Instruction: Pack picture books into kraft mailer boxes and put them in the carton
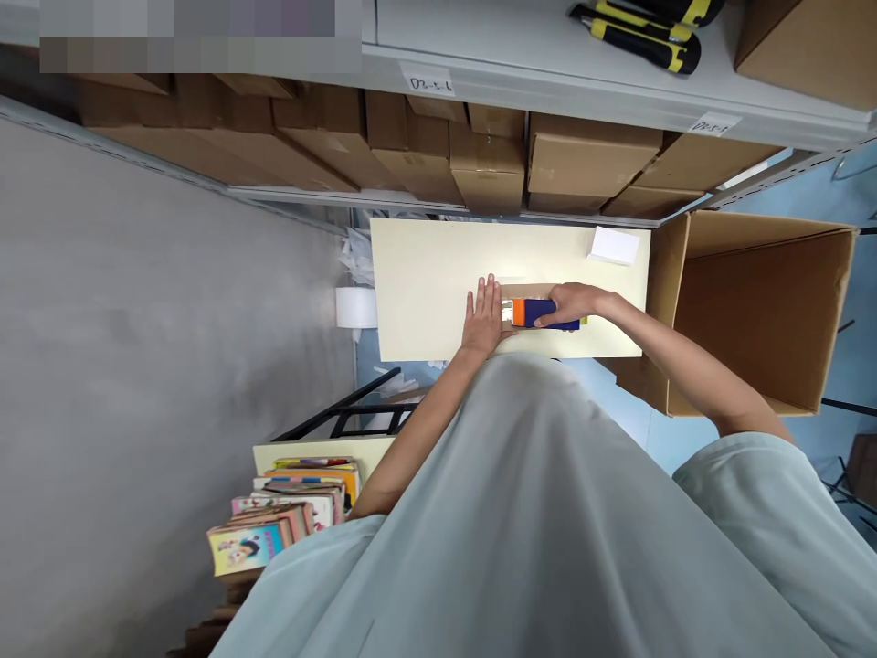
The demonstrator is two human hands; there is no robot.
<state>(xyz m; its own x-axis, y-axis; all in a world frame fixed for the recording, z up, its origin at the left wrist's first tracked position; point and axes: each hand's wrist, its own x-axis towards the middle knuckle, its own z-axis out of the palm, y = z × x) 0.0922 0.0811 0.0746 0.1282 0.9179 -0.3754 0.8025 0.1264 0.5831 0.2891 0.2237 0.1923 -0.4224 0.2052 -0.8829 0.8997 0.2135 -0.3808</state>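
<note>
In the head view a dark blue box with an orange band [538,313] lies over a brown cardboard piece [524,291] on the cream table [425,283]. My right hand [570,300] grips its right part, thumb across the top and fingers partly hidden behind. Left of the box, my left hand [485,315] rests flat with fingers stretched out, beside the left end of the cardboard. Something white and shiny [507,311] shows between the box's orange end and my left hand; I cannot make out what it is.
A small white box [614,246] sits at the table's back right. To the right stands a large open carton [685,311]. Shelves with cardboard boxes [595,160] and yellow-black utility knives [644,41] rise behind. A white roll [356,308] and stacked books [301,503] are left.
</note>
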